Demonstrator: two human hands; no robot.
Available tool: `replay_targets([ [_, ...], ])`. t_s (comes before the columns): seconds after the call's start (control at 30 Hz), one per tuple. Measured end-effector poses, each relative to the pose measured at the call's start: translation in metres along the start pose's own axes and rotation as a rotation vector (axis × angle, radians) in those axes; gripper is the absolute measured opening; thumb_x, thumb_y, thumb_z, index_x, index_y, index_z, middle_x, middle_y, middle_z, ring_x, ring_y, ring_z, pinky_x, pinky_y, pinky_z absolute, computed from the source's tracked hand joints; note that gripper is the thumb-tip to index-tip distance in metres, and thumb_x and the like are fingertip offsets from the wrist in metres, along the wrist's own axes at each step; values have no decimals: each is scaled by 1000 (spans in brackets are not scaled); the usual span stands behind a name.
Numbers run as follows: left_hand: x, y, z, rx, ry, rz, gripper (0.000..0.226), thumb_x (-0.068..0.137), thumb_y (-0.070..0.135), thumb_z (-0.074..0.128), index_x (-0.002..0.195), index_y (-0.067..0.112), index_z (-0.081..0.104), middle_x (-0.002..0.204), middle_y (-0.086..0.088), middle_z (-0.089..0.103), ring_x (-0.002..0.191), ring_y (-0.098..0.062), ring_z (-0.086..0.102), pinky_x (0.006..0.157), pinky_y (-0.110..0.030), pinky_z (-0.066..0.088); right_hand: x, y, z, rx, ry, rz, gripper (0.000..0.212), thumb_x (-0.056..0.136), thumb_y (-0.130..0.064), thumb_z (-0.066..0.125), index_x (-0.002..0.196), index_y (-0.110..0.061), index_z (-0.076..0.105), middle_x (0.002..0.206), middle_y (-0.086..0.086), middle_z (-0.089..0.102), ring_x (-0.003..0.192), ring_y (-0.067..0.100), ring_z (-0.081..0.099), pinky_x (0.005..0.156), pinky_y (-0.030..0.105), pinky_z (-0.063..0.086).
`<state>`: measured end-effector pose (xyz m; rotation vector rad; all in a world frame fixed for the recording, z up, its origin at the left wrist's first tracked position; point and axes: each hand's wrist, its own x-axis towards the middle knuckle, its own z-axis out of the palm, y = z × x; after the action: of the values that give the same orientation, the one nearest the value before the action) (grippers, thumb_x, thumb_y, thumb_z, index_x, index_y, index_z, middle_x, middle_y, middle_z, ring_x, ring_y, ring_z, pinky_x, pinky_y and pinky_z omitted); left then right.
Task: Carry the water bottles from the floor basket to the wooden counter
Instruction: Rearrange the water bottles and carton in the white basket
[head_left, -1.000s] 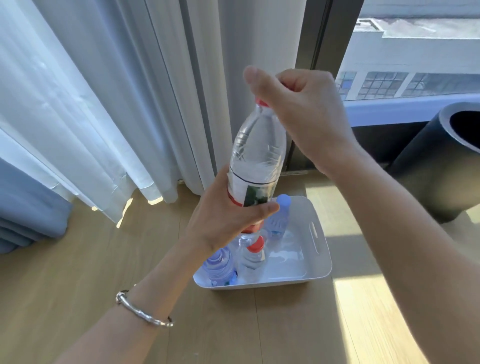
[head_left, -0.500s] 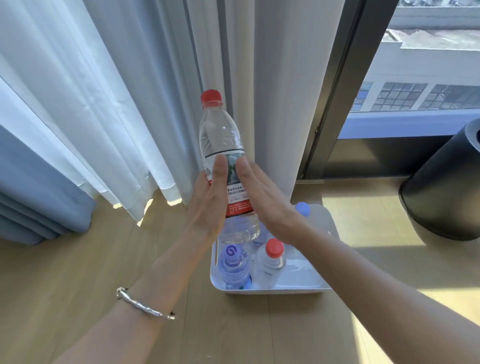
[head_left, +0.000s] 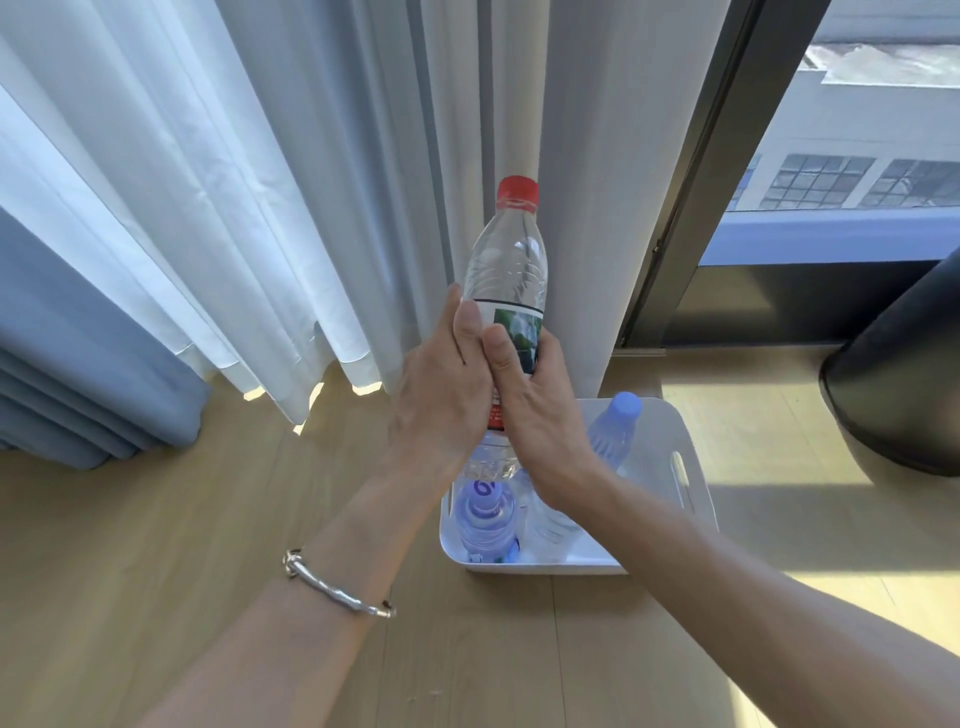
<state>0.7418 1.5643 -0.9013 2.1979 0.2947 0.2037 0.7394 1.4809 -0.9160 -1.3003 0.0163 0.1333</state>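
— Above the white basket on the wooden floor, what have you got?

— A clear water bottle with a red cap. I hold it upright, off the floor, in front of the white curtain. My left hand wraps its labelled middle from the left side, thumb lying up along the label; my right hand presses it from the right, thumb just beside the other thumb. So both grips are closed on this one bottle — fingers behind it, out of my sight.

— And what is in the basket?

— A bottle with a blue cap stands at the near left corner, its cap facing up at me. A second blue-capped bottle leans toward the far side. Between them stands another clear bottle; my right wrist covers its top, so I cannot tell its cap.

— Anything else close by?

— A silver bracelet on my left wrist. A dark round bin stands on the floor to the right, well apart from the basket, under the window. A blue-grey drape hangs at the left edge. Sun falls in patches on the floor right of the basket.
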Motion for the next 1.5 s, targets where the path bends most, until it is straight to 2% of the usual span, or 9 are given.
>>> replay_targets([
  [0.2,1,2,0,217,35,59,46,103,35,17,131,21,51,112,-6,68,106,-35,57,83,-38,39,1,8,-2,-19,45,-16,39,92,-34,56,125,-15,49,100,-7,67,91,4,68,77,19,55],
  [0.4,2,1,0,189,88,48,33,104,28,23,87,14,49,85,-6,61,82,-28,49,67,-28,24,7,8,-5,-41,71,13,31,92,-39,55,115,-19,53,98,-2,67,83,4,68,70,20,54],
  [0.5,3,2,-2,103,126,21,39,104,28,24,79,11,49,69,2,54,77,-24,52,68,-31,35,12,5,-7,0,74,47,44,92,-43,54,122,-12,51,104,9,67,82,10,69,67,21,56],
  [0.73,7,-5,-3,-66,107,8,48,104,32,25,90,7,64,79,-5,67,84,-26,62,84,-48,50,16,-1,-14,-12,59,89,44,92,-45,53,122,-13,52,97,4,69,71,4,69,61,17,54],
  [0.87,6,-5,-2,-85,117,1,46,104,30,27,90,5,63,81,-6,66,81,-25,61,78,-41,51,15,-2,-17,-24,57,130,41,91,-48,52,115,-15,56,89,1,69,69,5,69,61,19,55],
  [1.0,16,-7,-7,-289,204,-146,42,104,24,33,66,13,49,64,1,48,60,-14,47,54,-16,43,17,-10,-22,89,65,268,38,92,-53,48,92,-18,62,74,1,70,71,16,69,73,34,59],
  [1.1,20,-6,-9,-493,134,-247,37,103,25,37,71,20,57,69,0,57,64,-15,57,51,-26,53,20,-14,-23,93,81,287,38,91,-54,50,88,-18,62,74,3,69,76,21,68,84,44,57],
  [1.33,23,-8,-19,-628,111,-307,30,101,36,39,95,18,62,81,1,67,69,-14,64,54,-24,54,29,-20,-32,123,101,205,31,94,-49,47,91,-22,60,71,-1,69,72,16,68,80,40,57],
  [1.5,19,8,-20,-513,211,-8,20,100,14,43,92,21,61,81,5,63,72,-7,63,67,-24,56,35,-14,-42,37,148,181,29,94,-52,47,92,-25,58,76,-3,70,75,15,70,77,36,58],
])
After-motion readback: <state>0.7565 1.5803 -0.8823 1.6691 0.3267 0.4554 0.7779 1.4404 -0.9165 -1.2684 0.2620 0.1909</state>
